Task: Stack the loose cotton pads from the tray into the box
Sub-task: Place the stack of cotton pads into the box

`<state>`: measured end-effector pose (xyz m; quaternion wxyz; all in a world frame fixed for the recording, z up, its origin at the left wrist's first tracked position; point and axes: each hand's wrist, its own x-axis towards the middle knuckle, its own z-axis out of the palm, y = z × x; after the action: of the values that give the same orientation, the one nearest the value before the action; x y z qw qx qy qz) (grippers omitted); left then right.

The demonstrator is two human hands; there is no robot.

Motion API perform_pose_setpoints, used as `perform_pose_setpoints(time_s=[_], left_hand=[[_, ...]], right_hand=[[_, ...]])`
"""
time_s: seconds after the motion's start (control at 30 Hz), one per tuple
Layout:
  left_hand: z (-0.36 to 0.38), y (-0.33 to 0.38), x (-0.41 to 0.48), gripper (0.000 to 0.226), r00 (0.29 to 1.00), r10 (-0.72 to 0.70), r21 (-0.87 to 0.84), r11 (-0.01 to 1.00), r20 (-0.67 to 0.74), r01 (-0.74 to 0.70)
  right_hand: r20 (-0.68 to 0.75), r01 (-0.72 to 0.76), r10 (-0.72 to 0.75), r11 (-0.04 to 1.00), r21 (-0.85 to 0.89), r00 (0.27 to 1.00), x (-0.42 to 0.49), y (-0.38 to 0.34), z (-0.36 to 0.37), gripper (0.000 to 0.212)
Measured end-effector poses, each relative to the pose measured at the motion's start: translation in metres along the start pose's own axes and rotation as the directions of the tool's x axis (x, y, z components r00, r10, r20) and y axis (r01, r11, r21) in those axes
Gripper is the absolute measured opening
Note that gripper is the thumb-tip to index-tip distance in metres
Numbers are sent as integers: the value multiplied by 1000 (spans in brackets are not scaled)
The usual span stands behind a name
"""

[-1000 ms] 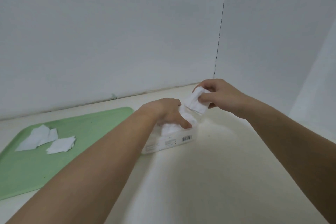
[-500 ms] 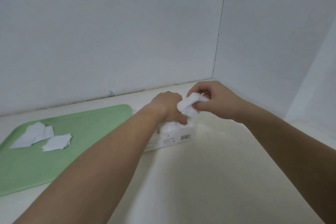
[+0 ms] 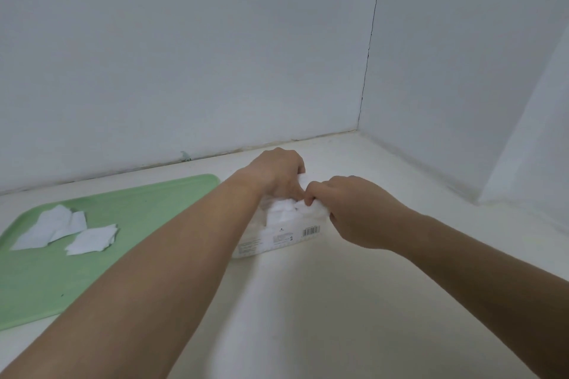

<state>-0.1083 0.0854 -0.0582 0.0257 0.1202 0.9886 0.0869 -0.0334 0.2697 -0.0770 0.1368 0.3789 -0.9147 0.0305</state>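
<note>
While your right hand (image 3: 354, 212) pinches a wad of cotton pads (image 3: 311, 209) down into the mouth of the box (image 3: 277, 238) at twelve o'clock, your left hand (image 3: 277, 175) curls its fingers over the box's far edge to steady it. Part of the job looks done: white pads fill the box. Two small heaps of loose pads (image 3: 49, 229) lie on the green tray (image 3: 147, 224) at ten o'clock on the table (image 3: 338, 317), not yet moved.

Left hand (image 3: 277, 177) curled, right hand (image 3: 354, 209) pinching
</note>
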Motion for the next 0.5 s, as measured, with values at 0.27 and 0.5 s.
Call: perform_pose_setpoints(time_s=[0.27, 0.5], left_hand=[[-3, -2, 0, 57, 999, -20, -17, 1000, 35, 20], [-1, -8, 1, 21, 999, 24, 13, 1000, 37, -25]], right_hand=[[436, -20, 68, 993, -114, 897, 32, -13, -24, 55], [378, -230, 159, 961, 151, 912, 50, -1, -29, 23]])
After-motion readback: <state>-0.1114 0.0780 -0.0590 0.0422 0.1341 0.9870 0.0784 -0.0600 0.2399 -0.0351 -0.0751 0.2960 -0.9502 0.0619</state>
